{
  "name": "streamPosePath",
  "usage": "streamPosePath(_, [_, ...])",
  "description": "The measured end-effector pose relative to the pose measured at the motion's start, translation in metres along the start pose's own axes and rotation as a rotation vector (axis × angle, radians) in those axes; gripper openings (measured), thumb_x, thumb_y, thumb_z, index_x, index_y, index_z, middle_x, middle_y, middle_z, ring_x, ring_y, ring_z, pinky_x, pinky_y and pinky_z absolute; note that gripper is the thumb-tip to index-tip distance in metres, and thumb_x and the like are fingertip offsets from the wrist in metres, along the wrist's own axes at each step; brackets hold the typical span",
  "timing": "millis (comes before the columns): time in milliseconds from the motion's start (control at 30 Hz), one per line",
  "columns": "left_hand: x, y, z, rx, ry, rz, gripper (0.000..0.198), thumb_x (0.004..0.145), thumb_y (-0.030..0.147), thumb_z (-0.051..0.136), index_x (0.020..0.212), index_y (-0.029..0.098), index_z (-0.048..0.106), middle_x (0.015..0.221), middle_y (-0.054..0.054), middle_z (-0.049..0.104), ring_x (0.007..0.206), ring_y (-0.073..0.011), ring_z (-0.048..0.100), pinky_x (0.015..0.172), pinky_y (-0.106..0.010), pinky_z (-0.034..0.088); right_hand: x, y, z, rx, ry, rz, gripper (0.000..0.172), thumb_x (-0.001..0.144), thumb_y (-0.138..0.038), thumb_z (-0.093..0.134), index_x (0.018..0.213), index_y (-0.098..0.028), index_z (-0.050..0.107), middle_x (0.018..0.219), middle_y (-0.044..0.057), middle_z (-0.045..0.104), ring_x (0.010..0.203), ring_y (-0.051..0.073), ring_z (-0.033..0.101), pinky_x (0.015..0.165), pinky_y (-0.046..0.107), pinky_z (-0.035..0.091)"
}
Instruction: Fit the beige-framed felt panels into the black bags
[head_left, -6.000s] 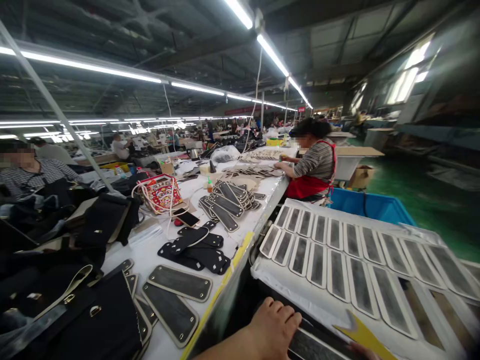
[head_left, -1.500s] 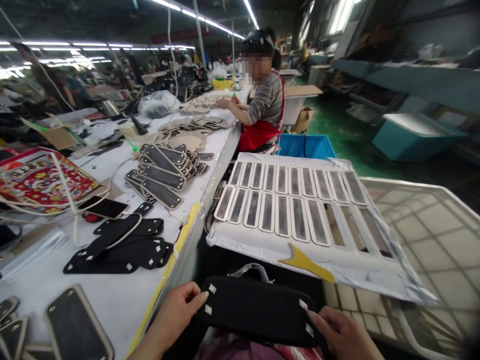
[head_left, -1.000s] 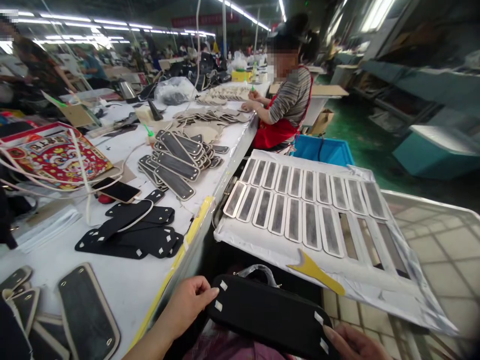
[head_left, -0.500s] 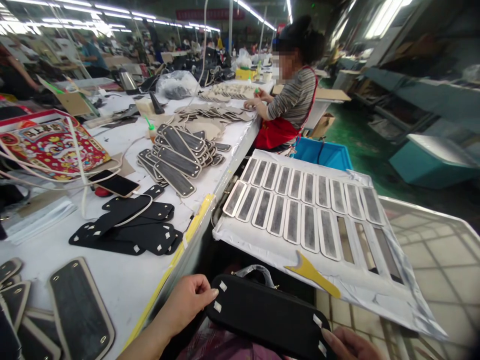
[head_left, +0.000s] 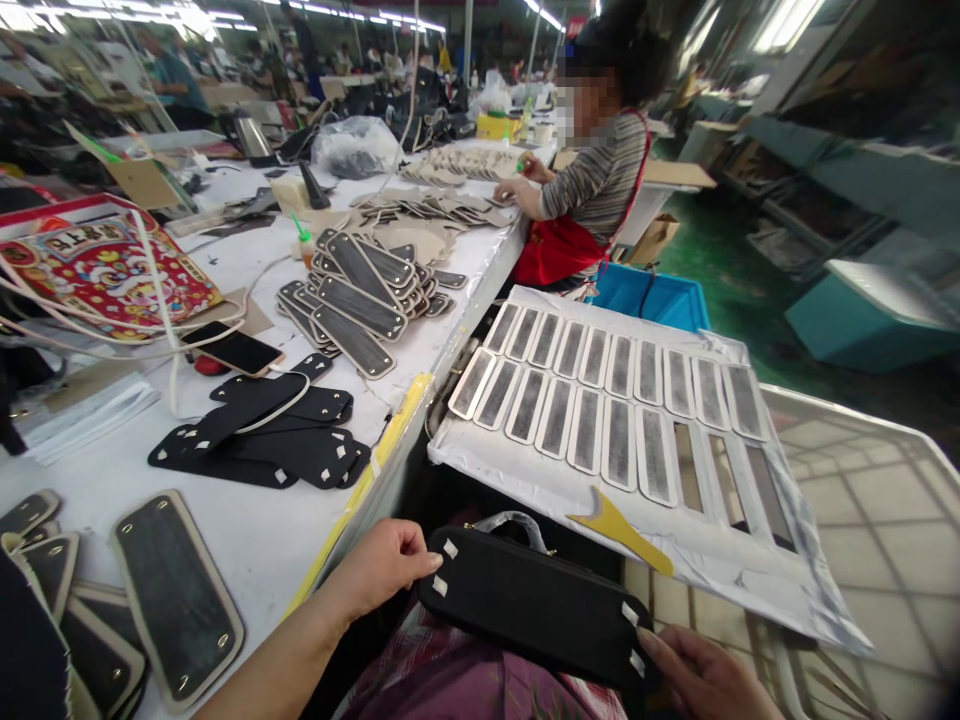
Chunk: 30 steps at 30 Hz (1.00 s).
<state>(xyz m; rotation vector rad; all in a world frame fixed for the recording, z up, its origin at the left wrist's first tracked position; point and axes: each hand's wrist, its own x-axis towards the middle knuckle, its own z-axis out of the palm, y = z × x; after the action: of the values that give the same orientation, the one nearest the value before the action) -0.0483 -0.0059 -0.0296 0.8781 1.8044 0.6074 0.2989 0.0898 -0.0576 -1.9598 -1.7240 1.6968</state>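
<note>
Over my lap I hold a black handbag, its long rounded flat side facing me. Small white tabs mark both ends of that side. Behind it shows a handle wrapped in clear plastic, with gold fittings. My left hand pinches the bag's left end, fingers curled, thumb on the edge. At the opposite end my right hand grips the corner by thumb and fingers, partly hidden by the bag. To the left, on the table, lie black oblong panels with white tabs.
Light-rimmed dark panels lie near left, and a pile of similar panels farther back. Rows of panels lie on a white-covered board at right, with a yellow scraper. A phone rests by cables. A co-worker sits beyond.
The view has shifted slightly, so the table and board sit a little higher and to the right. Both hands keep hold of the handbag, which stays nearly in place.
</note>
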Motion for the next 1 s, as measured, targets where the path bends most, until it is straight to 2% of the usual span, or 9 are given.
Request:
streamPosePath(267, [-0.003,0.011,-0.003,0.315,0.047,0.107,0.026,0.071,0.04,0.055,0.058,0.019,0.046,0.052,0.006,0.045,0.053,-0.0113,0.044,0.05,-0.022,0.029,-0.003,-0.007,-0.001,-0.043,0.007,-0.036,0.046,0.069,-0.064,0.047,0.06,-0.019,0.042,0.043,-0.008,0.033,0.036,0.006,0.029,0.037,0.019,0.02])
streamPosePath(367, [-0.009,0.008,-0.003,0.48,0.114,0.177,0.02,0.073,0.04,0.054,0.071,0.021,0.05,0.061,0.005,0.052,0.058,-0.0136,0.05,0.054,-0.023,0.036,-0.01,-0.012,-0.001,-0.021,0.035,-0.069,0.041,0.073,-0.058,0.047,0.06,-0.02,0.04,0.043,-0.007,0.036,0.036,0.006,0.029,0.036,0.02,0.02])
streamPosePath(433, [-0.009,0.002,-0.001,0.575,0.221,0.289,0.022,0.074,0.038,0.053,0.088,0.022,0.051,0.081,0.0,0.059,0.076,-0.018,0.057,0.068,-0.028,0.044,-0.013,-0.013,-0.001,-0.027,0.077,-0.099,0.037,0.076,-0.052,0.047,0.059,-0.019,0.041,0.043,-0.006,0.039,0.036,0.006,0.031,0.036,0.02,0.02])
streamPosePath(500, [-0.001,-0.003,0.006,0.684,0.322,0.543,0.03,0.075,0.031,0.049,0.103,0.023,0.05,0.106,-0.006,0.059,0.098,-0.0234,0.056,0.085,-0.038,0.043,-0.013,-0.01,-0.001,-0.065,0.13,-0.127,0.033,0.078,-0.045,0.048,0.059,-0.019,0.044,0.043,-0.006,0.042,0.036,0.006,0.032,0.038,0.02,0.021])
streamPosePath(600, [0.015,0.005,0.037,0.811,0.31,0.911,0.037,0.075,0.02,0.044,0.111,0.026,0.049,0.122,-0.006,0.055,0.108,-0.0237,0.054,0.093,-0.041,0.042,-0.008,-0.003,-0.003,-0.116,0.183,-0.168,0.029,0.078,-0.039,0.051,0.06,-0.017,0.049,0.045,-0.004,0.045,0.041,0.007,0.036,0.04,0.019,0.023])
streamPosePath(667, [0.021,0.021,0.07,0.843,0.239,1.035,0.04,0.078,0.022,0.045,0.118,0.024,0.046,0.125,-0.007,0.054,0.111,-0.0225,0.053,0.095,-0.038,0.042,-0.006,0.002,-0.005,-0.138,0.209,-0.195,0.028,0.077,-0.038,0.054,0.059,-0.016,0.052,0.048,-0.003,0.047,0.045,0.007,0.038,0.042,0.019,0.023])
streamPosePath(833, [0.024,0.059,0.149,0.916,0.049,1.125,0.08,0.068,0.048,0.063,0.134,0.015,0.032,0.129,-0.013,0.051,0.115,-0.0286,0.049,0.097,-0.043,0.04,-0.011,0.001,-0.01,-0.11,0.192,-0.204,0.027,0.075,-0.036,0.057,0.057,-0.015,0.055,0.049,-0.004,0.048,0.046,0.007,0.039,0.042,0.019,0.024])
streamPosePath(900, [0.026,0.064,0.163,0.932,0.024,1.101,0.083,0.063,0.049,0.067,0.131,0.013,0.036,0.127,-0.014,0.052,0.114,-0.03,0.049,0.096,-0.043,0.04,-0.013,-0.002,-0.013,-0.089,0.164,-0.193,0.026,0.075,-0.036,0.058,0.058,-0.016,0.055,0.048,-0.004,0.05,0.045,0.007,0.04,0.042,0.019,0.024])
streamPosePath(1000, [0.029,0.063,0.168,0.945,0.01,1.063,0.082,0.06,0.051,0.069,0.127,0.013,0.041,0.125,-0.015,0.054,0.113,-0.031,0.049,0.094,-0.044,0.04,-0.015,-0.005,-0.016,-0.093,0.137,-0.21,0.024,0.075,-0.034,0.058,0.059,-0.016,0.056,0.049,-0.003,0.053,0.046,0.007,0.044,0.043,0.019,0.026])
